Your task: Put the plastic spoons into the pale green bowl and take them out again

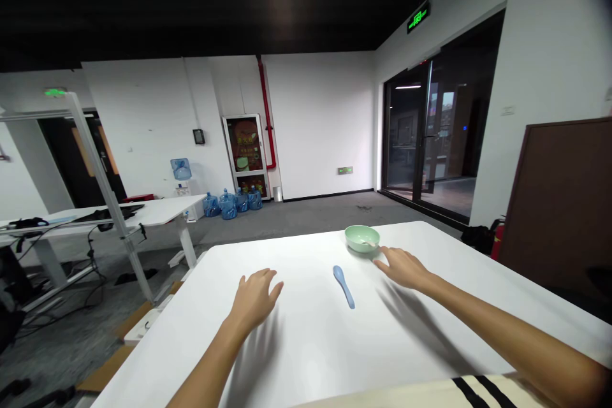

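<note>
I could read nothing clearly. The green lit sign (418, 18) over the glass door (428, 134) blurred at this distance, and the poster on the glass-fronted cabinet (245, 140) left of that door was too small to make out.

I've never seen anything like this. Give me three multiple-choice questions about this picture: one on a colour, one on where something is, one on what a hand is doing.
1. What colour is the bowl? A red; B pale green; C black.
2. Where is the blue spoon? A on the white table between the left hand and right hand; B in the bowl; C on the floor.
3. What is the left hand doing? A gripping the spoon; B lifting the bowl; C open, holding nothing.

1 B, the bowl looks pale green. 2 A, the spoon lies flat on the tabletop. 3 C, its fingers are spread and empty.
</note>
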### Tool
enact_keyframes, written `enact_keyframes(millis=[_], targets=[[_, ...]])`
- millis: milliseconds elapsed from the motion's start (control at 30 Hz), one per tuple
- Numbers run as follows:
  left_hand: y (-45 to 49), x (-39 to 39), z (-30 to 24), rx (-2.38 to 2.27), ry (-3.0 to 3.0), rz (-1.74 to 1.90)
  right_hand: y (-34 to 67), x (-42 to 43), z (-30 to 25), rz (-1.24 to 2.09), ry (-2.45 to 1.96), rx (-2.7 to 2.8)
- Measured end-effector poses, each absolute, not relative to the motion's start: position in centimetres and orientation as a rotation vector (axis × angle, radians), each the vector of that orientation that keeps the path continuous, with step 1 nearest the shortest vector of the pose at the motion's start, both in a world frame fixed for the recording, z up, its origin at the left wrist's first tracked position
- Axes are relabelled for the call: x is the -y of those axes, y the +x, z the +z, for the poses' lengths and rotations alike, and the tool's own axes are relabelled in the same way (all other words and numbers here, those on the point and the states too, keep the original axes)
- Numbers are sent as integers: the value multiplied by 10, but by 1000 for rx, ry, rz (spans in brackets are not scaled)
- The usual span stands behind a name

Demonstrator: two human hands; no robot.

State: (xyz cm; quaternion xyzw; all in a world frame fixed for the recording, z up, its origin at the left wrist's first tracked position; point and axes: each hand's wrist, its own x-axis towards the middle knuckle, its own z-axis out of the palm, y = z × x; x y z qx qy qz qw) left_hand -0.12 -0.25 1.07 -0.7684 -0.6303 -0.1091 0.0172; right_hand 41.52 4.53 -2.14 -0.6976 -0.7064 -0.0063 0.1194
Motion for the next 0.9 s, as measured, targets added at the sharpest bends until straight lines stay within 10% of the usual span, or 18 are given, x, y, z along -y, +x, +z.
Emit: enact_keyframes(millis=[900], targets=[[0,1,9,1990,-2386,-363,423,-192,-44,141,-2329,1792]])
